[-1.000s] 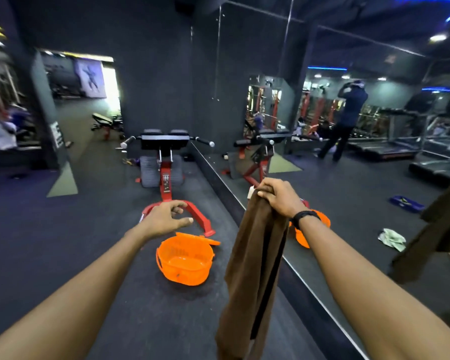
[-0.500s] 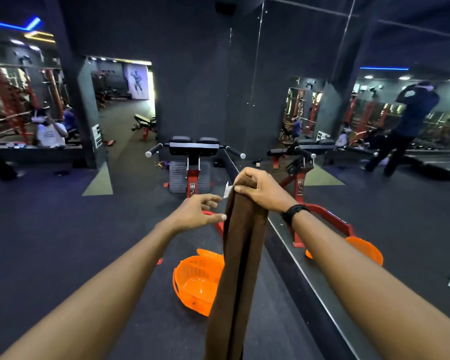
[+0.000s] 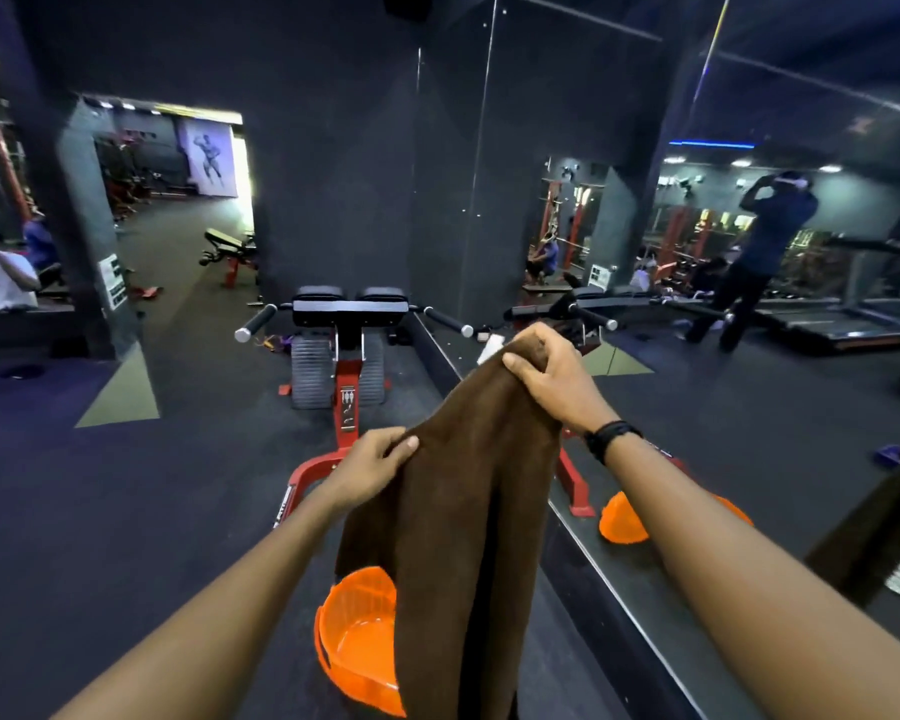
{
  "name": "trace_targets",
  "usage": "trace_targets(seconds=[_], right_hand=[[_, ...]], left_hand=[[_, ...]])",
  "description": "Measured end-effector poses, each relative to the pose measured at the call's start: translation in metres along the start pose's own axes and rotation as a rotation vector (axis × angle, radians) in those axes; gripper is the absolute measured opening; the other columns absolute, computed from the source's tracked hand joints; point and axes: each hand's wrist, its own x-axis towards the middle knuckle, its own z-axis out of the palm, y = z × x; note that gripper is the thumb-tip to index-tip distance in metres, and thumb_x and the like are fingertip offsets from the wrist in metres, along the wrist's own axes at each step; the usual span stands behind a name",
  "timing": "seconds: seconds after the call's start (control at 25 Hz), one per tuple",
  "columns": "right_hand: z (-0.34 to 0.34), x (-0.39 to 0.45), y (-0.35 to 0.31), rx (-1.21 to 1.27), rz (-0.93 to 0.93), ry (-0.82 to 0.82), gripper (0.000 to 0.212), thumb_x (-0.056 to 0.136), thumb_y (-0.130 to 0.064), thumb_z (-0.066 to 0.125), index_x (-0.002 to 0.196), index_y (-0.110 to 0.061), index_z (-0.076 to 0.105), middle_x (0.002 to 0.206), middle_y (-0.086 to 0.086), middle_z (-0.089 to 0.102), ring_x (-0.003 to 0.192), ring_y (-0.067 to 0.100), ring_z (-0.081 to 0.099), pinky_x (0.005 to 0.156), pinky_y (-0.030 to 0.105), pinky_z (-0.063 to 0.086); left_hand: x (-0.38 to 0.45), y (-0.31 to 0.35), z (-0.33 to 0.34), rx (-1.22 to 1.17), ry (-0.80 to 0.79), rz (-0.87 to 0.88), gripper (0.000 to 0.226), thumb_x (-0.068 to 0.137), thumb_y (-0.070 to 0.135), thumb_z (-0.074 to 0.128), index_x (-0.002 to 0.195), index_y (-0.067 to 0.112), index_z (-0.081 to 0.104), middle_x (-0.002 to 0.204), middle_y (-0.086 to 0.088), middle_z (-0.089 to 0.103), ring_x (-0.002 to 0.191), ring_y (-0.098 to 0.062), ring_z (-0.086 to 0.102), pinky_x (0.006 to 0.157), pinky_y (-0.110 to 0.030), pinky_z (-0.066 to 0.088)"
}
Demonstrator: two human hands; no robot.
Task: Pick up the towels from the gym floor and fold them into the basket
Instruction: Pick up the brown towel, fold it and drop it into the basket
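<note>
Brown towel (image 3: 463,511) is hanging in mid-air, gripped at two points along its top edge. Right hand (image 3: 552,376) is clenching the higher corner; left hand (image 3: 372,459) is pinching the lower corner, thumb on top. Cloth is draping down from both grips, partly covering the orange basket (image 3: 357,636) sitting on the dark floor (image 3: 126,511) below. Red exercise machine (image 3: 346,350) is standing just beyond the hands, beside the wall mirror (image 3: 749,407).

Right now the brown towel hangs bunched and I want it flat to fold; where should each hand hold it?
Grip the top edge at its two corners. The right hand already pinches the higher end; the left hand holds the lower left edge. Slide it outward from the left, since the brown towel drapes in long vertical folds.
</note>
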Motion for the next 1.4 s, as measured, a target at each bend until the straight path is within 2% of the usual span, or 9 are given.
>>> trace_targets(seconds=[0.2,0.28,0.36,0.44,0.68,0.84,1.08,1.24,1.4], right_hand=[[0.066,0.059,0.008,-0.103,0.115,-0.437,0.072,0.065,-0.039,0.085,0.128,-0.028,0.052,0.11,-0.003,0.065,0.103,0.01,0.061,0.091,0.023,0.046],[0.087,0.077,0.009,-0.121,0.122,-0.527,0.059,0.063,-0.045,0.084,0.116,-0.031,0.061,0.102,-0.01,0.067,0.096,0.003,0.061,0.085,0.02,0.047],[0.102,0.093,0.008,-0.123,0.117,-0.545,0.019,0.073,-0.036,0.08,0.085,-0.03,0.066,0.077,-0.016,0.065,0.073,-0.004,0.057,0.069,0.019,0.045],[0.113,0.106,0.009,-0.121,0.103,-0.543,0.016,0.08,-0.025,0.074,0.069,-0.027,0.062,0.06,-0.017,0.058,0.058,-0.004,0.049,0.059,0.021,0.04],[0.115,0.137,0.024,-0.038,0.102,-0.327,0.017,0.083,-0.014,0.069,0.07,-0.012,0.059,0.067,-0.004,0.057,0.064,0.005,0.048,0.061,0.023,0.04],[0.098,0.156,0.036,0.033,0.12,-0.147,0.017,0.085,-0.011,0.068,0.081,0.004,0.062,0.078,0.004,0.061,0.075,0.009,0.054,0.068,0.019,0.042],[0.096,0.167,0.025,0.126,0.15,-0.346,0.008,0.085,-0.008,0.068,0.078,-0.006,0.065,0.078,0.002,0.065,0.074,0.008,0.059,0.068,0.021,0.048],[0.088,0.168,0.03,0.114,0.146,-0.345,0.016,0.085,-0.01,0.068,0.077,0.001,0.06,0.075,0.003,0.061,0.072,0.009,0.056,0.066,0.022,0.045],[0.063,0.168,0.053,0.015,0.138,-0.239,0.017,0.083,-0.019,0.07,0.07,-0.017,0.06,0.07,-0.005,0.061,0.068,0.006,0.055,0.067,0.025,0.045]], left_hand=[[0.086,-0.001,-0.054,0.148,-0.054,0.218,0.026,0.096,0.018,0.054,0.075,0.033,0.059,0.075,0.012,0.063,0.077,0.001,0.057,0.076,-0.026,0.044],[0.109,-0.004,-0.068,0.165,-0.034,0.227,0.026,0.094,0.02,0.057,0.069,0.029,0.058,0.068,0.007,0.062,0.068,0.0,0.054,0.069,-0.028,0.042],[0.126,-0.01,-0.079,0.179,0.019,0.226,0.029,0.091,0.026,0.061,0.063,0.023,0.057,0.06,0.002,0.057,0.057,-0.001,0.047,0.058,-0.027,0.037],[0.136,-0.019,-0.087,0.156,0.032,0.231,0.026,0.089,0.031,0.064,0.066,0.018,0.064,0.06,-0.002,0.06,0.055,-0.002,0.047,0.055,-0.027,0.034],[0.146,-0.113,-0.126,0.194,-0.272,0.07,0.024,0.081,0.026,0.075,0.062,0.031,0.062,0.06,0.012,0.056,0.058,0.001,0.048,0.061,-0.027,0.042],[0.142,-0.141,-0.135,-0.05,-0.104,-0.101,0.014,0.089,0.005,0.062,0.082,0.012,0.053,0.076,0.002,0.059,0.07,-0.004,0.054,0.064,-0.018,0.045],[0.173,-0.091,-0.081,-0.105,-0.068,-0.036,0.06,0.06,0.054,0.078,0.111,0.029,0.059,0.104,0.007,0.066,0.096,-0.007,0.063,0.08,-0.025,0.053],[0.183,-0.076,-0.06,0.072,0.043,0.055,0.029,0.075,0.01,0.067,0.086,0.035,0.06,0.08,0.01,0.067,0.08,-0.007,0.066,0.074,-0.023,0.051],[0.178,-0.114,-0.075,0.23,0.107,-0.082,0.031,0.085,0.016,0.068,0.062,0.032,0.054,0.06,0.013,0.054,0.064,-0.006,0.055,0.057,-0.012,0.038]])
